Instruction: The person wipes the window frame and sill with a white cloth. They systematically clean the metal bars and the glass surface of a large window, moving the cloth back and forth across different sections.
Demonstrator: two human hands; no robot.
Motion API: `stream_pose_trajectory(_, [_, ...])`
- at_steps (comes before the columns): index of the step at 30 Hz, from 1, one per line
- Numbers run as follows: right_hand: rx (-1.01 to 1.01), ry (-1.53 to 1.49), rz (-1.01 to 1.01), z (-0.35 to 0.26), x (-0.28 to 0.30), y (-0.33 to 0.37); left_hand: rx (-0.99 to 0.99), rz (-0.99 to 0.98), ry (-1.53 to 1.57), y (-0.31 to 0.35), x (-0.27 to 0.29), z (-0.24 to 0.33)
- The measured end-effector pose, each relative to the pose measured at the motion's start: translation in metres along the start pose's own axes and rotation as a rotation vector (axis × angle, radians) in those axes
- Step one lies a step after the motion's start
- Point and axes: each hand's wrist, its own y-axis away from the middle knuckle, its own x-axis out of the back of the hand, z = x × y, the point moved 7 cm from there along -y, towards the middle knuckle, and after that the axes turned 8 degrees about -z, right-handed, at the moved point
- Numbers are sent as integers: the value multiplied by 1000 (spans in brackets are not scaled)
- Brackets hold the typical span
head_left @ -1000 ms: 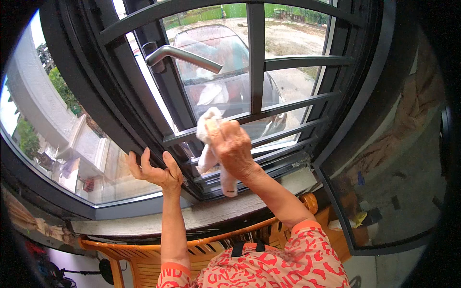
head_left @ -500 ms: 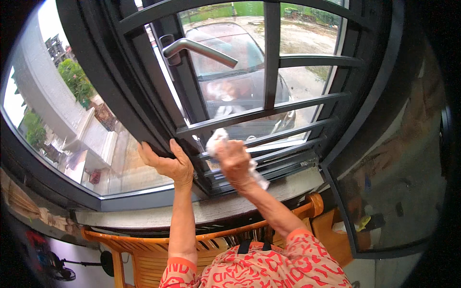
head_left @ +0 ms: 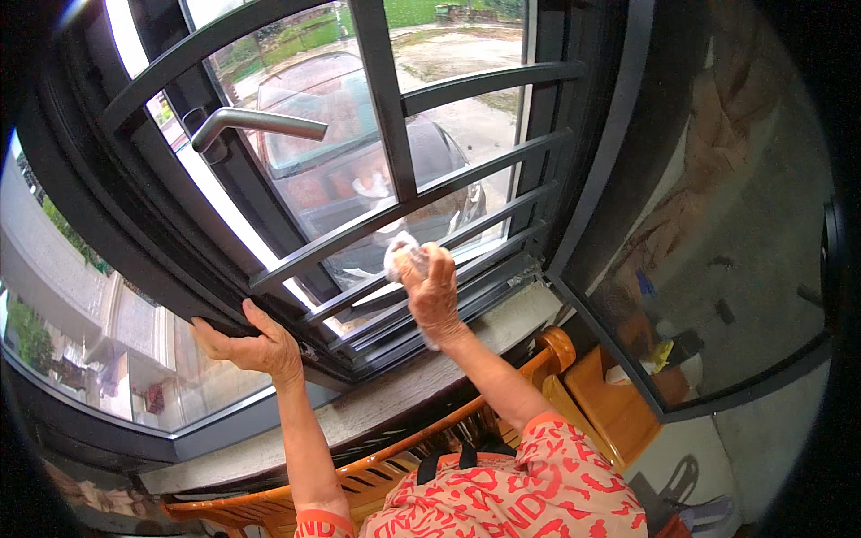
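Note:
My right hand (head_left: 435, 296) is closed around a crumpled white cloth (head_left: 400, 255), which shows above the fingers. It is at the lower horizontal bars (head_left: 489, 220) of a dark metal window grille; whether the cloth touches a bar or the pane behind is hard to tell. My left hand (head_left: 256, 348) rests against the dark upright window frame (head_left: 170, 255), thumb raised and fingers stretched towards the left pane. Nothing is held in it. Above both hands, a grey lever handle (head_left: 269, 124) projects from the window's upright.
A pale sill (head_left: 377, 417) runs below the window, with a wooden bench (head_left: 525, 377) in front of it. On the right stands a swung-out glazed sash (head_left: 717, 296) with a dark frame. A dark car (head_left: 309, 184) is outside beyond the grille.
The view has turned, so the window and handle appear further left and tilted. My right hand stays on the cloth and sits further right along the grille bars. My left hand remains at the frame.

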Motion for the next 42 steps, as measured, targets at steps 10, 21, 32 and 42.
stream_pose_trajectory(10, [-173,-8,72,113,45,-19,-33,20,-56,-2,2,3])
stream_pose_trajectory(21, [-162,-141,-74,135,52,-26,-109,32,-52,9,8,49])
stream_pose_trajectory(32, [-144,-139,-40,161,70,-39,-248,-858,50,93,-104,134])
stream_pose_trajectory(42, [-167,-379,-55,161,61,-32,-191,-804,67,91,-108,133])
